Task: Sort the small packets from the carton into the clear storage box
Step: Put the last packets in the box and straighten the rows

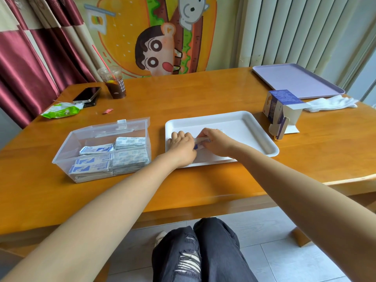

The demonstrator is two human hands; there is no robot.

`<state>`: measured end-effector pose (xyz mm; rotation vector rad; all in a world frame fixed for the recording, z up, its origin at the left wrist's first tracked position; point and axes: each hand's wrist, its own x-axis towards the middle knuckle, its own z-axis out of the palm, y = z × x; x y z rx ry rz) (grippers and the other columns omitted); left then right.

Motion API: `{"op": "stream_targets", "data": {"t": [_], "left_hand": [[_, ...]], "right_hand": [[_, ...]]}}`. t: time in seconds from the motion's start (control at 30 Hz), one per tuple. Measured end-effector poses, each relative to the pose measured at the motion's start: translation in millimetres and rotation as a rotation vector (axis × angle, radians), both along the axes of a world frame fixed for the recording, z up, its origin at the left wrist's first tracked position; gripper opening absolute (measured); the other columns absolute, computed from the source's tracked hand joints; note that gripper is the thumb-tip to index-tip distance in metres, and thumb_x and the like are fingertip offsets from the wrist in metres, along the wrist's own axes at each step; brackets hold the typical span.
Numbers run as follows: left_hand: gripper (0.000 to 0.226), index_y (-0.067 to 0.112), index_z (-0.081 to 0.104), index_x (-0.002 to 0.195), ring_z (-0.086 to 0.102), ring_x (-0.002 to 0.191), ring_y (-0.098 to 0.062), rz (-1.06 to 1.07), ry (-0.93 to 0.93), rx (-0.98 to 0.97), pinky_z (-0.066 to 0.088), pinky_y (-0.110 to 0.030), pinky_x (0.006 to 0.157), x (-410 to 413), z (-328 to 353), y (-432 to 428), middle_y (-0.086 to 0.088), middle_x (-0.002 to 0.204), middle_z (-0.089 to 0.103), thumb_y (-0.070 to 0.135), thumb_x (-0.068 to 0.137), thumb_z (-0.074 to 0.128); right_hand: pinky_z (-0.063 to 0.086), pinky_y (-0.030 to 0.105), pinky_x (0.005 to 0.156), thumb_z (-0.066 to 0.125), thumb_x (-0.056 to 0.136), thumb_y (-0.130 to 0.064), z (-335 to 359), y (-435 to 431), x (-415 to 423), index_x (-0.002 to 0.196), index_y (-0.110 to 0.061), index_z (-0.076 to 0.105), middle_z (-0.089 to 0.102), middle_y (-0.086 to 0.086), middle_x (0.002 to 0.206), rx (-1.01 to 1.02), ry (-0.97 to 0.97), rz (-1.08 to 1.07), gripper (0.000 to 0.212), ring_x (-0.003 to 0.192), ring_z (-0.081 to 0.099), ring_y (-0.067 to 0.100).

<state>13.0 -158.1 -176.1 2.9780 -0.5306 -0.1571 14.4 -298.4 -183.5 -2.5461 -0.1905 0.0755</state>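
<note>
Both hands are over the white tray (250,121), near its left and front part. The left hand (181,142) and the right hand (216,141) meet there, and together they grasp a stack of packets (200,141). The fingers of each hand are curled around one end of it, knuckles upward. Only a narrow part of the stack, white with a bit of blue, shows between them. I cannot tell if it touches the tray floor.

To the left of the tray, close beside it, stands the clear storage box (61,157) with its lid raised at the back. Inside it many sorted packets (114,157) lie flat in piles, white with blue print.

Just beyond the far right corner of the tray stands the carton (282,106), blue and white, with its flaps open toward the tray. Further behind the tray on the right there is a purple tray (297,80), and white gloves (331,102) lie beside it.

Far to the left behind the tray I see a plastic cup (114,82) with a dark drink, a phone (87,94), a green wrapper (61,110) and a small red scrap (107,111), all on the wooden table (203,94)
</note>
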Motion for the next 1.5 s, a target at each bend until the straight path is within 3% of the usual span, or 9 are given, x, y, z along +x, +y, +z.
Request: {"op": "stream_targets", "data": {"t": [0.23,0.6,0.73,0.9,1.0,1.13,1.27,1.4,1.5], "left_hand": [[0.03,0.015,0.053,0.115,0.04,0.118,-0.028,0.033,-0.325,0.166,0.03,-0.038,0.092,2,-1,5,-0.008,0.119,0.053,0.035,0.093,0.049],[0.024,0.011,0.043,0.115,0.041,0.114,-0.03,-0.001,-0.204,0.163,0.029,-0.038,0.094,1,-5,2,-0.013,0.121,0.046,0.007,0.092,0.039],[0.026,0.006,0.043,0.117,0.042,0.115,-0.033,-0.008,-0.179,0.015,0.034,-0.037,0.093,3,0,1,-0.016,0.124,0.045,0.003,0.093,0.034],[0.01,0.009,0.039,0.103,0.049,0.088,-0.034,0.016,-0.144,-0.226,0.032,-0.037,0.067,0,26,0,-0.017,0.109,0.054,0.006,0.096,0.033],[0.022,0.013,0.049,0.114,0.055,0.092,-0.031,0.1,-0.069,-0.372,0.04,-0.037,0.071,-2,43,8,-0.01,0.109,0.063,0.017,0.099,0.033],[0.022,0.02,0.052,0.11,0.059,0.094,-0.028,0.132,0.015,-0.494,0.042,-0.035,0.07,-11,65,33,-0.009,0.105,0.064,0.022,0.1,0.032],[0.023,0.021,0.055,0.109,0.06,0.087,-0.025,0.156,-0.048,-0.488,0.046,-0.034,0.069,-19,88,75,-0.006,0.095,0.064,0.018,0.099,0.034],[0.025,0.024,0.06,0.089,0.056,0.078,-0.018,0.226,0.01,-0.589,0.043,-0.032,0.072,-25,101,124,-0.008,0.086,0.065,0.012,0.095,0.038],[0.027,0.018,0.062,0.097,0.056,0.065,-0.007,0.272,0.06,-0.653,0.045,-0.026,0.066,-32,107,154,-0.003,0.084,0.062,0.008,0.095,0.037]], "right_hand": [[0.038,0.028,0.075,0.053,0.087,-0.007,-1,-9,0,0.106,-0.009,0.065,0.067,0.008,0.109,-0.062,-0.111,0.002,0.023,0.102,0.056,0.03],[0.034,0.026,0.075,0.054,0.087,-0.009,-5,-4,4,0.111,-0.009,0.06,0.059,0.014,0.114,-0.066,-0.082,0.0,0.025,0.104,0.052,0.03],[0.031,0.023,0.066,0.052,0.092,-0.011,6,-5,0,0.108,-0.004,0.06,0.063,0.013,0.108,-0.017,-0.133,-0.009,0.019,0.088,0.055,0.028],[0.037,0.029,0.055,0.045,0.093,-0.007,25,-6,-6,0.107,-0.006,0.056,0.068,0.012,0.091,0.087,-0.242,-0.036,0.018,0.075,0.059,0.024],[0.036,0.02,0.052,0.043,0.092,-0.006,38,0,-12,0.106,-0.007,0.056,0.065,0.007,0.09,0.149,-0.231,0.015,0.019,0.07,0.055,0.019],[0.035,0.024,0.058,0.04,0.098,-0.009,55,21,-18,0.111,-0.006,0.052,0.06,0.005,0.093,0.237,-0.204,0.106,0.018,0.068,0.045,0.008],[0.04,0.024,0.062,0.037,0.102,-0.019,73,57,-20,0.115,-0.005,0.05,0.057,0.004,0.091,0.32,-0.139,0.183,0.023,0.071,0.047,0.012],[0.045,0.021,0.062,0.048,0.099,-0.018,86,97,-17,0.112,-0.003,0.062,0.064,0.003,0.093,0.39,-0.147,0.215,0.025,0.074,0.052,0.009],[0.053,0.027,0.068,0.06,0.093,-0.016,92,126,-13,0.112,-0.003,0.067,0.069,0.009,0.103,0.444,-0.116,0.21,0.024,0.083,0.061,0.014]]}}
